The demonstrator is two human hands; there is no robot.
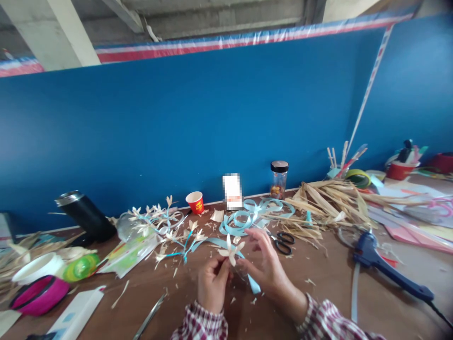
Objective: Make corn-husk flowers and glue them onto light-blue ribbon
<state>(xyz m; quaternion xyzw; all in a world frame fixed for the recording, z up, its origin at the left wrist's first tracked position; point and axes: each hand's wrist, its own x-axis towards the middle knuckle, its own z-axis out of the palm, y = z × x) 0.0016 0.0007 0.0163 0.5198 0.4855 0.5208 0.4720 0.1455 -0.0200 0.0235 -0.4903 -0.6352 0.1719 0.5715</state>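
At the near middle of the brown wooden table [318,302], held just above its surface: one small pale flower of cut dried husk [230,250], petals splayed, on a short stem wrapped with light-blue ribbon [252,282].

Handling, by judgement: very light; petals thin, brittle, apt to crease or snap under pressure; ribbon soft and slick. Best taken at the wrapped stem below the petals, never by the petal tips.

Position: the flower stands between the two hands, above the left hand [212,283] and just to the left of the right hand [264,264].

Left hand: fingers pinched together on the stem beneath the flower head.

Right hand: fingers loosely curled, tips at the ribbon beside the flower; whether they grip it cannot be told.

Surroundings, outward: finished spray of husk flowers on blue-wrapped stems [166,226], just left and behind; coiled loose blue ribbon [244,217]; black-handled scissors [283,242] near the right hand; metal tweezers [150,315] at the near edge; heap of dried husk strips [329,200]; blue glue gun [375,259], well right; red paper cup [195,202]; black flask [85,215].
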